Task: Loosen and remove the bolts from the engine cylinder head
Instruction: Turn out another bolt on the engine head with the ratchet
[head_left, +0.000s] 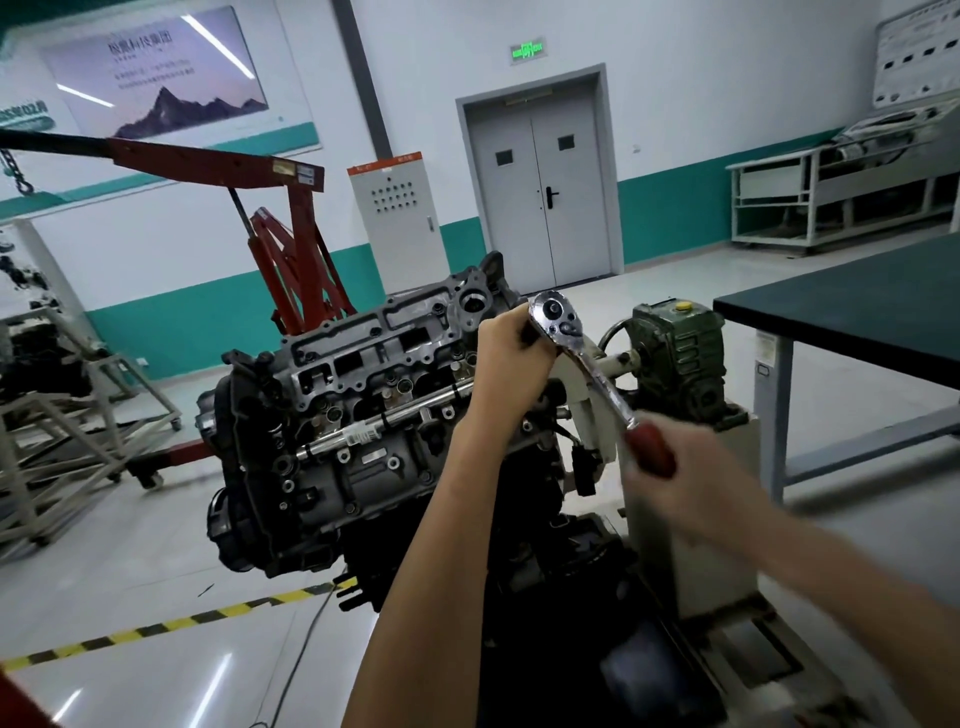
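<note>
The grey engine (332, 447) sits tilted on a stand, its cylinder head (379, 353) facing up and toward me with several bolts along its edges. A chrome ratchet wrench (582, 353) with a red handle stands over the head's right end. My left hand (511, 358) grips just under the ratchet's head, hiding whatever socket or extension is below it. My right hand (680, 467), blurred by motion, grips the red handle. The bolt under the tool is hidden by my left hand.
A green gearbox (675, 353) with a hand wheel sits on the stand's white post right of the engine. A dark-topped workbench (852, 306) stands at the right. A red engine hoist (296, 249) is behind the engine. Yellow-black floor tape (171, 623) runs at the lower left.
</note>
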